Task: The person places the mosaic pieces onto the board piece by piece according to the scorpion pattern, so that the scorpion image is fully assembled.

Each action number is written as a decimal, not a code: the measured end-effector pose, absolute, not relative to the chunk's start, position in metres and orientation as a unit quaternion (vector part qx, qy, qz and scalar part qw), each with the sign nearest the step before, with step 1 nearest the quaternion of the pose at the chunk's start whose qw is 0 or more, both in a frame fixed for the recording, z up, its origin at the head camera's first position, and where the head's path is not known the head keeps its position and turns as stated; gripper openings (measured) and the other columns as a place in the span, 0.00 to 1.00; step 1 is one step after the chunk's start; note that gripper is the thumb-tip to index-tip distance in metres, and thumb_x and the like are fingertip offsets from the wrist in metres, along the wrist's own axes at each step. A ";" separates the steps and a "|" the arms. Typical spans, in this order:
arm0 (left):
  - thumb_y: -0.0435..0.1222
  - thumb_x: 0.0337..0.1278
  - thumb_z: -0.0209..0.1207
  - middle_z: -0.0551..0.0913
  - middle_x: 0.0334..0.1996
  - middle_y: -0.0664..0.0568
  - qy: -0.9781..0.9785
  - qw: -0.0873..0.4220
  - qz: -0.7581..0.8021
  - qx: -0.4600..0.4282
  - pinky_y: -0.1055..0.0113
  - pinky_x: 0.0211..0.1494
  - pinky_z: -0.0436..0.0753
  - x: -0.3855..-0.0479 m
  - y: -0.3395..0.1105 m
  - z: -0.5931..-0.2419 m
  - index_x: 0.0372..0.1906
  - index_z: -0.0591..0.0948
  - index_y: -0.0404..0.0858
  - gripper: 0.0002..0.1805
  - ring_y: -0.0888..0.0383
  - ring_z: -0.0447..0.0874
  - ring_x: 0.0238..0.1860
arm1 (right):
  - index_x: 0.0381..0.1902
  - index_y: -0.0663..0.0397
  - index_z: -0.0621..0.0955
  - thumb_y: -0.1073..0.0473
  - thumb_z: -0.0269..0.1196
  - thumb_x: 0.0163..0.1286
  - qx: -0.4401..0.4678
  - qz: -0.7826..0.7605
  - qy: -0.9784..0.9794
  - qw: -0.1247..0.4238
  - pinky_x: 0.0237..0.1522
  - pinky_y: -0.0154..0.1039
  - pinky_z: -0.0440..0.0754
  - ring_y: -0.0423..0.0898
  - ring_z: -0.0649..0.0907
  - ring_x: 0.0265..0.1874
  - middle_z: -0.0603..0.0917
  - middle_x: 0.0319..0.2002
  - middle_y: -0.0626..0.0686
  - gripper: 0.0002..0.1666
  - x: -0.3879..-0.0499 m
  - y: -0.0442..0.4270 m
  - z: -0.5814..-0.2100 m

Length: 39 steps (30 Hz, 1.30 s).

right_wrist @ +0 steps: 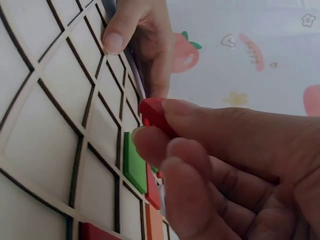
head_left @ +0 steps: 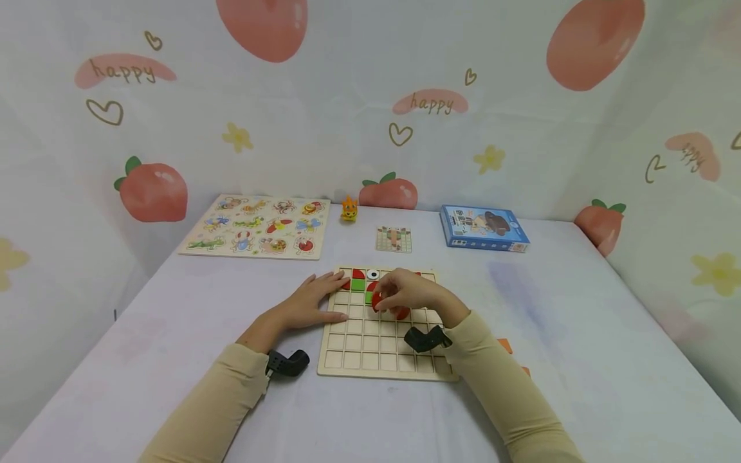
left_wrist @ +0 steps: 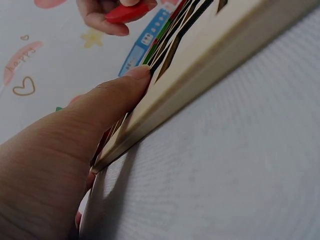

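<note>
Two beige sleeves (head_left: 515,386) come in nearest, a black wrist camera (head_left: 425,339) at each cuff. Orange pieces (head_left: 505,345) lie just right of the right forearm, partly hidden by it. Between the forearms and reaching out under both hands is the gridded board (head_left: 370,326), its nearest rows bare.

The left hand (head_left: 312,301) rests on the board's left edge, fingers extended and thumb apart from them, the thumb tip touching the wood; it grasps no piece. To its right, the right hand (head_left: 408,290) is over the board, thumb and forefinger nearly closed on a red piece (right_wrist: 154,112), the other fingers loosely curled. That piece is held raised, right of the left hand. A green tile (right_wrist: 134,165) sits on the board close by the right fingertips, and a red tile (head_left: 402,313) shows just below the right hand.

Between the hands, toward the far rows, are more red and green tiles and an eye tile (head_left: 373,274). Beyond the right hand lies a pattern card (head_left: 394,239); farther right, a blue box (head_left: 483,228). Past the left hand is an insect puzzle (head_left: 272,256), with an orange toy (head_left: 349,209) beside it. A fruit-printed cloth (head_left: 324,128) hangs farthest off.
</note>
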State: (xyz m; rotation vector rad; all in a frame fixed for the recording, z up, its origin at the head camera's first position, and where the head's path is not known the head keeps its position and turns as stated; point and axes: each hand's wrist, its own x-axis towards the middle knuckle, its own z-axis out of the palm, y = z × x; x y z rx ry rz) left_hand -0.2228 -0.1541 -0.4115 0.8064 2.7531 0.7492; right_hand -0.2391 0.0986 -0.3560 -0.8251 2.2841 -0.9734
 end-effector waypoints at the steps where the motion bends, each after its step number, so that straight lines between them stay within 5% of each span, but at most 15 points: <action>1: 0.62 0.50 0.57 0.51 0.74 0.52 0.925 0.089 0.252 0.272 0.47 0.75 0.38 -0.223 -0.154 -0.411 0.72 0.57 0.47 0.46 0.50 0.43 0.75 | 0.40 0.61 0.80 0.61 0.65 0.61 -0.300 -0.364 0.842 0.262 0.25 0.33 0.80 0.40 0.78 0.18 0.82 0.22 0.52 0.11 -0.238 0.098 -0.356; 14: 0.60 0.50 0.58 0.52 0.74 0.50 0.921 0.082 0.257 0.279 0.46 0.75 0.39 -0.223 -0.155 -0.412 0.72 0.58 0.45 0.46 0.48 0.44 0.75 | 0.52 0.60 0.80 0.62 0.57 0.68 -0.296 -0.344 0.854 0.253 0.25 0.31 0.79 0.38 0.77 0.17 0.84 0.27 0.52 0.17 -0.236 0.092 -0.362; 22: 0.60 0.50 0.58 0.52 0.74 0.50 0.921 0.085 0.260 0.276 0.46 0.75 0.39 -0.223 -0.155 -0.411 0.72 0.57 0.46 0.46 0.49 0.44 0.75 | 0.40 0.60 0.81 0.61 0.61 0.65 -0.314 -0.327 0.862 0.226 0.27 0.31 0.78 0.39 0.78 0.21 0.83 0.27 0.51 0.09 -0.235 0.090 -0.365; 39: 0.57 0.51 0.60 0.53 0.73 0.48 0.919 0.077 0.259 0.286 0.44 0.74 0.40 -0.222 -0.155 -0.411 0.72 0.58 0.44 0.45 0.47 0.46 0.74 | 0.36 0.61 0.81 0.66 0.63 0.61 -0.334 -0.311 0.872 0.176 0.32 0.27 0.78 0.38 0.79 0.29 0.83 0.32 0.54 0.05 -0.234 0.086 -0.369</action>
